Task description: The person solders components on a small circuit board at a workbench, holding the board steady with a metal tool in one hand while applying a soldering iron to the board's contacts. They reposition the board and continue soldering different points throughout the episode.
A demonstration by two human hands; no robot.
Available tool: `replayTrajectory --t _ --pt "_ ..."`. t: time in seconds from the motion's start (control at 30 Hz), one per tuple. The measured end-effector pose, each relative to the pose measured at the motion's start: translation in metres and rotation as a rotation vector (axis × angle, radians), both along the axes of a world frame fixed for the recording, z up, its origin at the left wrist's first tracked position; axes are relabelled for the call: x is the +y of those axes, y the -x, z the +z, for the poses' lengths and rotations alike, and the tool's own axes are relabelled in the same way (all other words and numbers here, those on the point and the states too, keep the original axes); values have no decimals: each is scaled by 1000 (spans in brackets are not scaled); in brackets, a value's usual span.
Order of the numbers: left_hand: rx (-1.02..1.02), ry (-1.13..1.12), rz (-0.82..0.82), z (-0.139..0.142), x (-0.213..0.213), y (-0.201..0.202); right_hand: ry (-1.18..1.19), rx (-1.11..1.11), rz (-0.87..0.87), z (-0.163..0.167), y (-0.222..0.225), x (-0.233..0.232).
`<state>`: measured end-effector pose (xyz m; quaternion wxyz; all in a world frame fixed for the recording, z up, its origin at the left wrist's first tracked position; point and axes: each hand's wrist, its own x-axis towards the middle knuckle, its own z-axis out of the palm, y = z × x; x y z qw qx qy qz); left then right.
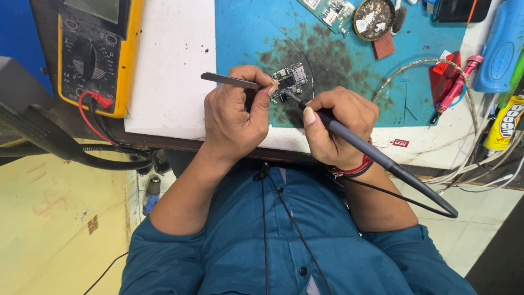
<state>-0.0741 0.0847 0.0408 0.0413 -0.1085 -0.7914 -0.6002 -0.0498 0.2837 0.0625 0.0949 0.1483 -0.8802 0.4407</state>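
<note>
a small circuit board [290, 82] is seen lying on a scorched blue mat [245, 33] near the front edge of a white worktop [169, 65], where it is being worked on with both hands. the left hand [236, 112] is closed around a pair of metal tweezers [229, 81], the fingers pinched tight on the shaft and the handle end left pointing out to the left; the tips themselves are hidden behind the thumb, so what they grip cannot be told. the right hand [337, 127] is wrapped shut around a dark soldering iron [360, 143], held like a pen with its tip laid on the lower edge of the board. for the joint to be made cleanly, it is judged that the board should be pinned steady by the tweezers, both wrists rested on the worktop edge, and the hot tip kept on one pad only briefly. counted on the worktop: one board in hand and a second green board [330, 11] at the top edge, one yellow multimeter [98, 52] at the left, one round tin of residue [374, 19], one yellow glue tube [507, 123] at the right, one pair of tweezers and one iron.
</note>
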Motion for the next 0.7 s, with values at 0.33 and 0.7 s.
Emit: replayTrajectory --t 0.33,0.7 --pt "-5 4 3 0 0 0 3 3 0 0 0 -1" --pt "6 -2 -5 0 0 1 15 6 3 1 0 0"
